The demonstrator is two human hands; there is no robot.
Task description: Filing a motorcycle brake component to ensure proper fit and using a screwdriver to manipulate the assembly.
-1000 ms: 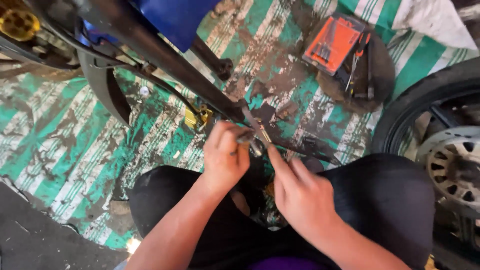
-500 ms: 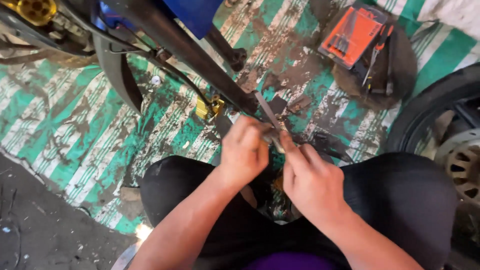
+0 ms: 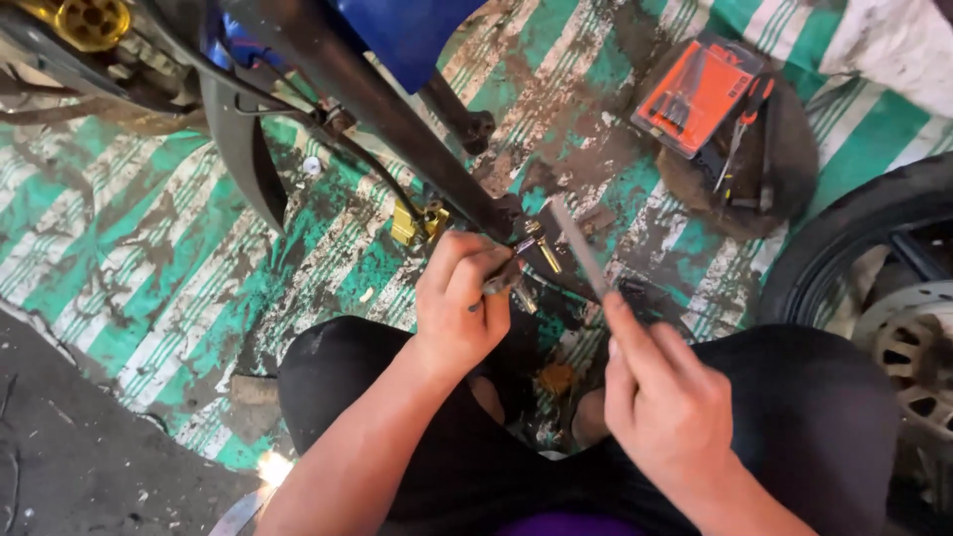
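Hands meet mid-mat: left hand (image 3: 462, 303) pinches small metal fitting (image 3: 503, 278) at lower end of black fork tube (image 3: 397, 119), right hand (image 3: 663, 397) grips thin grey metal rod (image 3: 579, 248) w/ tip beside it. Green-white striped mat (image 3: 129, 258) open toward left edge; right edge crowded by black tyre (image 3: 844, 238), orange tool case (image 3: 695, 94) near top right corner.

Upper right: a flat rectangular orange package (image 3: 698, 92) with a black printed panel and dark slender tools showing on its face. It lies tilted on a round dark mat (image 3: 784, 169), itself resting on the green-and-white striped floor sheet (image 3: 149, 248). No signs or screens visible.
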